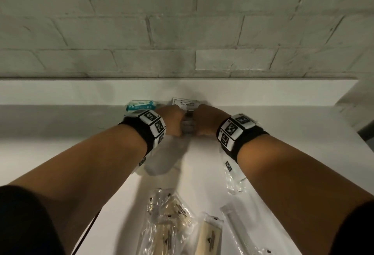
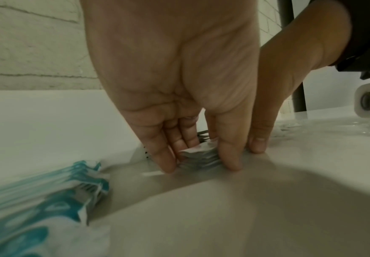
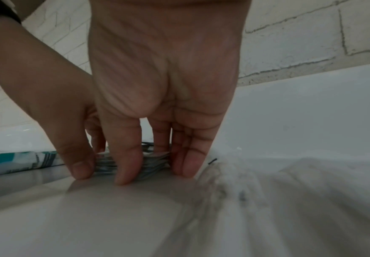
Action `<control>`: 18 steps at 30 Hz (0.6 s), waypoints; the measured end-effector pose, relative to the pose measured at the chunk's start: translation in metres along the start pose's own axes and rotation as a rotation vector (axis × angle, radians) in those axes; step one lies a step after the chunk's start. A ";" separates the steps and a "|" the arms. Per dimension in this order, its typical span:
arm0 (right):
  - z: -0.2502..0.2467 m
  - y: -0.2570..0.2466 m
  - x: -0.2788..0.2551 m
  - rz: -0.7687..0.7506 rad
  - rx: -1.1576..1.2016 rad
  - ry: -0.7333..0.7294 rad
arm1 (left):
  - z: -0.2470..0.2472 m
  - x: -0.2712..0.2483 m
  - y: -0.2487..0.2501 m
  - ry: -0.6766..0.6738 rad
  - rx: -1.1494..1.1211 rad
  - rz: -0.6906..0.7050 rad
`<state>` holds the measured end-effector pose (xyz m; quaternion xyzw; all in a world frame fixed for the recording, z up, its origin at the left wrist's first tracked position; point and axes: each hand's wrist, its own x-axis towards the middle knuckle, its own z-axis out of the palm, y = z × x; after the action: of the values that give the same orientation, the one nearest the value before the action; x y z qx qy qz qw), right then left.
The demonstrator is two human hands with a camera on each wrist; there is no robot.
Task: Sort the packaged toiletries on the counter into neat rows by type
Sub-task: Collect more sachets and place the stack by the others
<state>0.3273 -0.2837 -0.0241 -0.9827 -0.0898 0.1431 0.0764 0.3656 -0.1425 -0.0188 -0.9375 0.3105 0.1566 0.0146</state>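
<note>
A small stack of white shampoo sachets (image 1: 188,126) stands at the back of the white counter (image 1: 293,133), against the raised ledge. One flat sachet labelled shampoo with conditioner (image 1: 185,103) leans behind it. My left hand (image 1: 172,122) and right hand (image 1: 205,122) squeeze the stack from both sides. In the left wrist view the left hand (image 2: 199,165) pinches the stack (image 2: 198,156) between thumb and fingers. In the right wrist view the right hand (image 3: 155,175) grips the stack (image 3: 153,162) the same way.
A pile of teal-and-white packets (image 1: 141,106) (image 2: 36,200) (image 3: 19,161) lies just left of the stack. Near me lie clear bags with wooden items (image 1: 170,220) (image 1: 210,234), a clear-wrapped long item (image 1: 238,230) and a clear packet (image 1: 234,182). A brick wall (image 1: 182,32) rises behind.
</note>
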 end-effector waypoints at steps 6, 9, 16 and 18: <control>0.001 0.001 0.001 0.056 -0.022 -0.036 | -0.002 -0.002 0.002 -0.004 0.023 0.002; 0.002 0.000 -0.001 0.025 -0.039 -0.018 | -0.004 -0.007 0.004 0.011 0.066 0.002; -0.016 -0.001 -0.065 0.084 0.283 0.236 | -0.003 -0.052 0.014 0.274 -0.073 0.042; -0.017 -0.012 -0.097 0.040 0.332 0.161 | -0.001 -0.080 0.020 0.298 -0.112 0.186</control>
<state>0.2395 -0.2936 0.0204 -0.9664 -0.0391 0.0783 0.2415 0.2936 -0.1130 0.0078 -0.9168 0.3856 0.0335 -0.0982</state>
